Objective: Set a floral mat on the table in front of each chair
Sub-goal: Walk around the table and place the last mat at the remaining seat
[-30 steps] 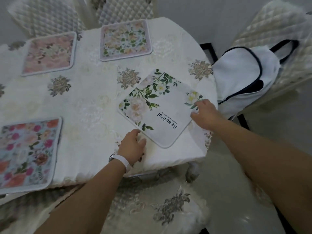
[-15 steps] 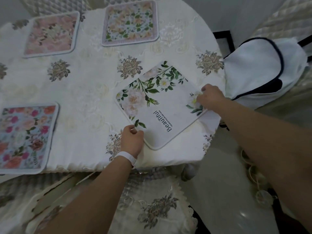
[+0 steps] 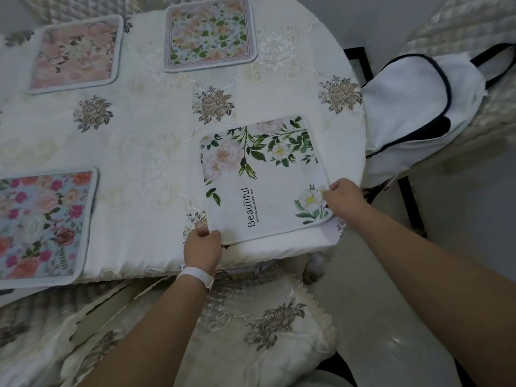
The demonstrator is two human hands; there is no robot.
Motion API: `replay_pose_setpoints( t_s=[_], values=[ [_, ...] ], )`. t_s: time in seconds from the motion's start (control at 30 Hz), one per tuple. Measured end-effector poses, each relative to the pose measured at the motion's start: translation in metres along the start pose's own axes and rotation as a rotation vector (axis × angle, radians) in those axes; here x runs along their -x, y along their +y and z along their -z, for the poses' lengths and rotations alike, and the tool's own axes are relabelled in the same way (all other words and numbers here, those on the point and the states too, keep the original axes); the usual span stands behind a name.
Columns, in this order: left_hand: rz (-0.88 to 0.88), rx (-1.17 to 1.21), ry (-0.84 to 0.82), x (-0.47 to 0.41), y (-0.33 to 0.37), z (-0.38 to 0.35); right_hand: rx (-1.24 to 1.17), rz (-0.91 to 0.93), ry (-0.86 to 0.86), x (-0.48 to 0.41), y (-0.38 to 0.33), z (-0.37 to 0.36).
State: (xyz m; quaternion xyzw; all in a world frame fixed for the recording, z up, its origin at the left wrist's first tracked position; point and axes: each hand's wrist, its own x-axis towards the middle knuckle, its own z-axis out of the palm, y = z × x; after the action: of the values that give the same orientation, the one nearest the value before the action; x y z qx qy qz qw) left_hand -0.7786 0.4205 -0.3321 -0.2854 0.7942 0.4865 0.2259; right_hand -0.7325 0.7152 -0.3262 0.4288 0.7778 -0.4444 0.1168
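A white mat printed with green leaves, pale roses and the word "Beautiful" (image 3: 262,177) lies flat near the table's near right edge. My left hand (image 3: 202,248) pinches its near left corner. My right hand (image 3: 344,198) grips its near right corner. Three other floral mats lie on the table: a blue one with red and pink flowers (image 3: 42,222) at the near left, a pale pink one (image 3: 75,54) at the far left, and a peach and green one (image 3: 209,32) at the far middle.
The round table wears a cream embroidered cloth (image 3: 139,129). A cushioned chair seat (image 3: 265,331) sits just below the white mat. A white bag with dark trim (image 3: 418,99) rests on the quilted chair at right. Quilted chair backs show beyond the far mats.
Both hands have turned the white mat from a diamond angle to nearly square with the table edge. My left hand has closed on its near left corner, and the view has shifted closer.
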Motion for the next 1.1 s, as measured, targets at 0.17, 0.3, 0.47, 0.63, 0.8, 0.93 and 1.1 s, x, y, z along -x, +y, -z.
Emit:
replay_pose_setpoints(
  t_s=[0.17,0.3,0.47,0.63,0.8,0.93,1.1],
  values=[
    [0.047,0.258,-0.043,0.002,-0.004,0.02,-0.216,-0.136,-0.073,0.061,0.007,-0.046],
    [0.065,0.273,-0.169,0.005,-0.008,0.022,-0.205,-0.129,-0.148,0.1,-0.001,-0.086],
    [0.04,0.194,-0.236,0.005,-0.021,0.016,-0.3,-0.168,-0.203,0.123,-0.013,-0.121],
    [-0.033,0.21,-0.224,-0.007,-0.035,0.025,-0.362,-0.18,-0.233,0.135,-0.021,-0.145],
    [-0.072,0.191,-0.18,-0.011,-0.031,0.05,-0.524,-0.274,-0.169,0.122,-0.027,-0.149],
    [-0.168,0.083,-0.172,-0.022,-0.03,0.074,-0.706,-0.305,-0.024,0.1,-0.035,-0.134],
    [-0.259,-0.103,-0.145,-0.052,-0.028,0.108,-0.655,-0.274,0.141,0.078,-0.035,-0.114]
  ],
)
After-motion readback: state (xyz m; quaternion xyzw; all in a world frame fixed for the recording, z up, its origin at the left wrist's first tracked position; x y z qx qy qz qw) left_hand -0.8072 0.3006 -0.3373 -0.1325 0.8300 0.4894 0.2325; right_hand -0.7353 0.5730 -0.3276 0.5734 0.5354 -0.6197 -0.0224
